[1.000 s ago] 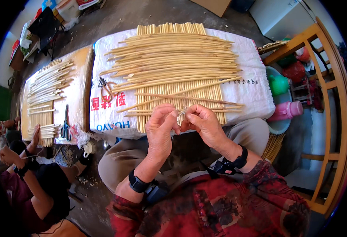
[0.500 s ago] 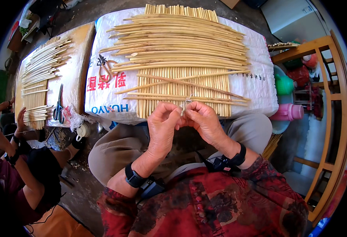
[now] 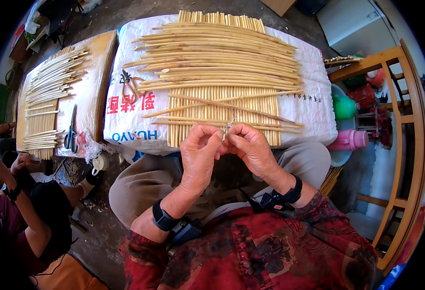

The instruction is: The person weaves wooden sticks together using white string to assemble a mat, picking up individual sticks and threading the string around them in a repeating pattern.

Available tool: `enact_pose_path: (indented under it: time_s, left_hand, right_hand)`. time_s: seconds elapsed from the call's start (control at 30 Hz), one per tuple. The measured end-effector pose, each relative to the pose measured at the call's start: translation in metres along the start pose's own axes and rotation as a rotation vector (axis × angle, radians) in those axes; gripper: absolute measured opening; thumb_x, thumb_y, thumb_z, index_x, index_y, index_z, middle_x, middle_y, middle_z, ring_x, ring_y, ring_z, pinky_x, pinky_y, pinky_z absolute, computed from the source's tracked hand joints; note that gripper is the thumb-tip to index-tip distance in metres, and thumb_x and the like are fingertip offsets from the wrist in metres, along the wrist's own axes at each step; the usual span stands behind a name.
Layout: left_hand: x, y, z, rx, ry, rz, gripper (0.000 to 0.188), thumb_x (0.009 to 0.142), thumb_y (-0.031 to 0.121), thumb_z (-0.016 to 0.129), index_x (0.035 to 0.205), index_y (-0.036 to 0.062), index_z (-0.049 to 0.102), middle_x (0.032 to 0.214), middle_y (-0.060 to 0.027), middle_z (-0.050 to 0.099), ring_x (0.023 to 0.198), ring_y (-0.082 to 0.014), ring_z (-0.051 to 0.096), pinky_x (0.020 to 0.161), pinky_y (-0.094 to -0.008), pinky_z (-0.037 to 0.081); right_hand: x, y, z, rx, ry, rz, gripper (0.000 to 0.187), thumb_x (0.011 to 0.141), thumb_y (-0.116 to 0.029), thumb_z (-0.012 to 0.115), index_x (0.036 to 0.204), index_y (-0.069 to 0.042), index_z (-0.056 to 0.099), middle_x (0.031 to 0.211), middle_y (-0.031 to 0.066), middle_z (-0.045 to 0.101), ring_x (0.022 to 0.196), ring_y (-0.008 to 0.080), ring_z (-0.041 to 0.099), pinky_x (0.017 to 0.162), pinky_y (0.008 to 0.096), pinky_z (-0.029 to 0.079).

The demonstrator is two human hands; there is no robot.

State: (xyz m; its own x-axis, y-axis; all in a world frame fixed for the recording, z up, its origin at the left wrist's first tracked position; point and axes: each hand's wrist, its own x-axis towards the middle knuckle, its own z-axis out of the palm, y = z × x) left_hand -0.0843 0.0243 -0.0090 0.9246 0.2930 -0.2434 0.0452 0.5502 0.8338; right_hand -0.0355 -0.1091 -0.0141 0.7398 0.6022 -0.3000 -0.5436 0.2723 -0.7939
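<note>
At the near edge of a mat of pale sticks [image 3: 265, 104], my left hand [image 3: 199, 151] and my right hand [image 3: 252, 149] are close together, both closed in a pinch. Between their fingertips is a thin whitish string [image 3: 230, 123], which loops at the end of a mat stick. The fingers partly cover it. Two thin sticks [image 3: 183, 120] lie crosswise on the mat just beyond my hands, and two more sticks [image 3: 241, 99] cross each other in an X. Farther back, many long sticks [image 3: 222, 60] lie side by side across the mat.
A white woven sack [image 3: 309, 106] covers my table, with scissors [image 3: 131, 89] on its left. On the left table lie more sticks [image 3: 55, 77] and dark scissors [image 3: 71, 130]; a co-worker's hand [image 3: 21, 162] is beside it. A wooden frame [image 3: 401, 135] and pink jug [image 3: 352, 139] stand right.
My hands hold nearly the same pinch at the string, with only slight finger movement. The view has shifted slightly. At left, the co-worker's raised hand has come down toward the other hand.
</note>
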Motion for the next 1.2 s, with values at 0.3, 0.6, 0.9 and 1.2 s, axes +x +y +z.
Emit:
enact_pose_path:
  time_s: [0.3, 0.6, 0.9, 1.2]
  left_hand:
    - [0.0020, 0.0027, -0.0006, -0.020, -0.004, 0.004, 0.003, 0.085, 0.004, 0.056, 0.082, 0.0049, 0.055, 0.065, -0.0010, 0.055, 0.055, -0.0072, 0.050, 0.046, -0.0189, 0.037]
    - [0.0030, 0.0064, -0.0018, 0.013, -0.012, 0.017, 0.002, 0.085, 0.004, 0.055, 0.083, 0.0047, 0.055, 0.066, -0.0001, 0.053, 0.055, -0.0062, 0.047, 0.047, -0.0186, 0.036]
    - [0.0038, 0.0065, 0.0004, -0.006, -0.022, 0.042, 0.003, 0.085, 0.003, 0.054, 0.083, 0.0050, 0.054, 0.067, -0.0001, 0.053, 0.055, -0.0059, 0.046, 0.047, -0.0185, 0.035]
    - [0.0051, 0.0046, 0.0017, -0.005, -0.025, 0.047, 0.003, 0.086, 0.003, 0.054, 0.083, 0.0050, 0.055, 0.067, 0.0001, 0.053, 0.055, -0.0053, 0.046, 0.046, -0.0180, 0.035]
  right_hand:
    - [0.0041, 0.0013, -0.0019, -0.072, -0.007, -0.014, 0.012, 0.089, -0.011, 0.052, 0.093, 0.000, 0.051, 0.086, 0.0050, 0.056, 0.080, 0.0115, 0.057, 0.077, 0.0278, 0.050]
    - [0.0064, -0.0013, 0.0017, -0.106, 0.006, -0.027, 0.012, 0.089, -0.011, 0.053, 0.093, 0.000, 0.052, 0.085, 0.0047, 0.057, 0.078, 0.0114, 0.058, 0.076, 0.0273, 0.051]
    - [0.0074, -0.0038, 0.0014, -0.088, -0.005, -0.026, 0.013, 0.089, -0.012, 0.054, 0.093, 0.000, 0.052, 0.086, 0.0047, 0.057, 0.079, 0.0116, 0.058, 0.076, 0.0274, 0.051]
    - [0.0072, -0.0024, -0.0007, -0.112, 0.000, -0.035, 0.015, 0.088, -0.013, 0.056, 0.094, 0.000, 0.052, 0.085, 0.0035, 0.055, 0.079, 0.0103, 0.056, 0.076, 0.0271, 0.050]
